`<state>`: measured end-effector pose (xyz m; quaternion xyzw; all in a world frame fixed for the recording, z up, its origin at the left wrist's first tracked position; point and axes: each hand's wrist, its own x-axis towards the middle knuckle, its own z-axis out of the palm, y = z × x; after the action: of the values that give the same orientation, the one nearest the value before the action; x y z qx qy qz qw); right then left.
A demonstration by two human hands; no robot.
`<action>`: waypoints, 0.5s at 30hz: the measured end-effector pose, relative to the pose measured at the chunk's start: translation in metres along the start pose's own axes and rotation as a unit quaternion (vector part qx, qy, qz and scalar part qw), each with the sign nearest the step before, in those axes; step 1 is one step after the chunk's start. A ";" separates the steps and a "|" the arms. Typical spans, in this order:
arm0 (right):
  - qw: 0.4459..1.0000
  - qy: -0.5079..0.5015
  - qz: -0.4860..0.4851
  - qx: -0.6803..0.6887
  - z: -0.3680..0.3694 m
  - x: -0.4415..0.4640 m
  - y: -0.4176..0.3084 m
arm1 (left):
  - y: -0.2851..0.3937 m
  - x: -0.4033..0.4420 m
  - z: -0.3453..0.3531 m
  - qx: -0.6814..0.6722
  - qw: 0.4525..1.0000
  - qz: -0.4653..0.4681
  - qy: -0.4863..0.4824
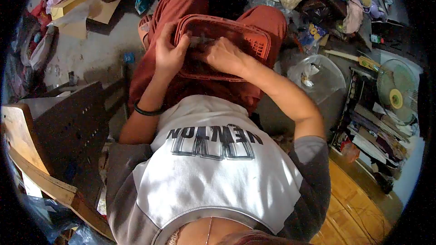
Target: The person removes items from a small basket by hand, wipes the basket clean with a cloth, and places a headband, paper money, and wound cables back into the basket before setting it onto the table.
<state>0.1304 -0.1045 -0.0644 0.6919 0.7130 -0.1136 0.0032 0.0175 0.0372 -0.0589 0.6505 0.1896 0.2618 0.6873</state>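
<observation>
A red plastic basket (256,41) with slotted sides rests across the lap, between the knees. My left hand (170,52) is closed on its left rim, with the thumb over the inner side. My right hand (225,56) reaches into the basket from the right, its fingers curled and pointing down and left. What those fingertips hold, if anything, is lost in the shadow. Inside the basket there are dark, dim shapes and a small pale patch that I cannot make out.
An open cardboard box (86,13) lies at the upper left. On the right are a clear plastic bag (318,75) on the floor and a fan (397,91). A dark wooden piece of furniture (68,131) stands close on the left.
</observation>
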 end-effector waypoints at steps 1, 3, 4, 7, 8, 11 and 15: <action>0.999 -0.022 0.019 0.031 -0.006 0.000 0.000 | 0.000 0.001 -0.001 0.011 1.000 -0.003 -0.008; 0.973 -0.017 0.105 0.205 -0.024 -0.005 -0.007 | -0.008 -0.001 0.000 -0.035 0.999 -0.016 0.001; 0.901 0.027 0.156 0.404 -0.033 -0.009 -0.010 | -0.010 -0.001 0.000 -0.058 0.998 -0.021 0.007; 0.552 0.143 0.202 0.796 -0.054 -0.025 -0.018 | -0.007 0.000 0.002 -0.037 0.999 -0.008 0.006; 0.469 0.176 0.170 0.849 -0.058 -0.029 -0.021 | -0.006 0.001 0.002 -0.028 0.999 -0.009 0.013; 0.369 0.214 0.104 0.898 -0.074 -0.043 -0.032 | -0.006 0.002 0.004 -0.010 1.000 0.002 0.023; 0.367 0.261 0.097 0.887 -0.089 -0.051 -0.045 | 0.005 -0.001 0.004 0.006 0.999 0.033 0.013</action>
<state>0.1022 -0.1406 0.0374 0.3561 0.0946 -0.4935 -0.7878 0.0183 0.0334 -0.0540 0.6572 0.1789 0.2919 0.6715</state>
